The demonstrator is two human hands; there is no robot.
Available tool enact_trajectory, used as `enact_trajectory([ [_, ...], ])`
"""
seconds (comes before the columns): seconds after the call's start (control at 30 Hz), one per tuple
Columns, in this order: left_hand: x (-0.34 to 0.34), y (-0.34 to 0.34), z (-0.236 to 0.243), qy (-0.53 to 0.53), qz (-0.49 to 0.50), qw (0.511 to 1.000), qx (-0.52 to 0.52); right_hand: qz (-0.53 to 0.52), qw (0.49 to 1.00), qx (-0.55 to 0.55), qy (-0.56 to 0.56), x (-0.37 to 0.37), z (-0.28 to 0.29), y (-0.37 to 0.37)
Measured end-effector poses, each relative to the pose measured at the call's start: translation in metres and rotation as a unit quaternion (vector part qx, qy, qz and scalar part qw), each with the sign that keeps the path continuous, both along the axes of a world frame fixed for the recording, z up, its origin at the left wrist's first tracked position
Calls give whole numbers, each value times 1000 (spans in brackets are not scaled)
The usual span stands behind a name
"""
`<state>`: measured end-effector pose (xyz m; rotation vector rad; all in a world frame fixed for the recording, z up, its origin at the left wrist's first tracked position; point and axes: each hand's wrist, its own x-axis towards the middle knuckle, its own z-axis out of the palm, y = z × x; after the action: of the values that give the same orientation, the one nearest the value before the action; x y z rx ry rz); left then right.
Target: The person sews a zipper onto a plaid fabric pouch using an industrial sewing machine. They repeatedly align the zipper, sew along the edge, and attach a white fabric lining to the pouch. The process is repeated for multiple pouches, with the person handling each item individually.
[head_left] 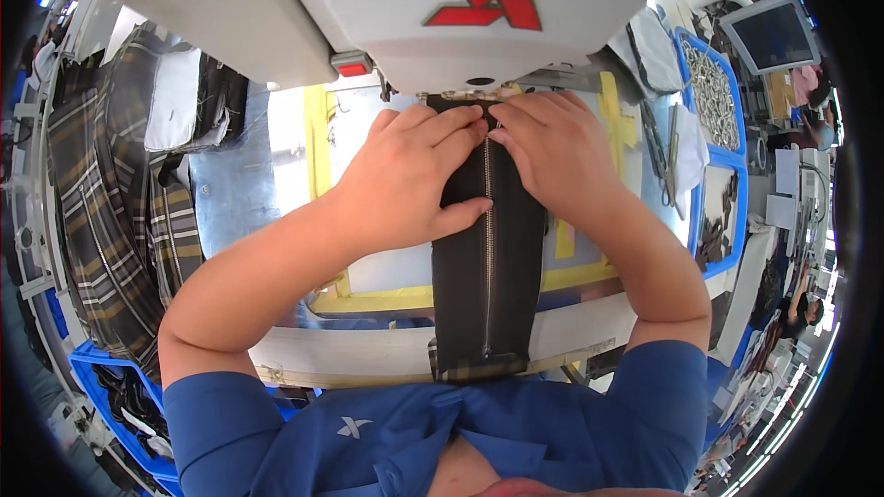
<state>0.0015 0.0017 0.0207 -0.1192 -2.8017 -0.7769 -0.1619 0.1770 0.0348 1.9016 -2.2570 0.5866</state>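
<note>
A long black fabric piece (460, 294) with a metal zipper (488, 239) down its middle lies under the machine's front, its lower end hanging over the table edge onto plaid cloth. My left hand (414, 166) has bent, closed fingers gripping the piece near the zipper's top, its thumb resting lower beside the zipper. My right hand (548, 147) is closed on the top right of the piece, thumb beside the zipper. The white sewing machine head (387, 0) hides what is just beyond my fingertips.
Yellow tape (387, 299) borders the work plate. Plaid cloth (101, 202) and white-and-black pieces (170, 101) are piled left. Blue trays (737, 166) with metal parts, scissors (658, 156) and a monitor (769, 32) are right. Another blue tray (87, 359) is lower left. Co-workers (806, 308) appear far right.
</note>
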Motion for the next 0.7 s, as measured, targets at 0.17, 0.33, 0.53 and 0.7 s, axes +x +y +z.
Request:
enact_trajectory([
  [0.17,-1,-6,1,-5,-3,1000,25,-9,1000,24,-14,0,2,-3],
  [0.33,-2,-6,7,-32,5,999,34,-25,1000,-13,-9,3,-6,-2],
  [0.53,5,-9,8,-23,42,999,5,-26,999,-32,-7,9,-7,-20],
  [0.7,10,-28,7,-28,51,997,47,-16,1000,-24,8,11,-11,-37],
])
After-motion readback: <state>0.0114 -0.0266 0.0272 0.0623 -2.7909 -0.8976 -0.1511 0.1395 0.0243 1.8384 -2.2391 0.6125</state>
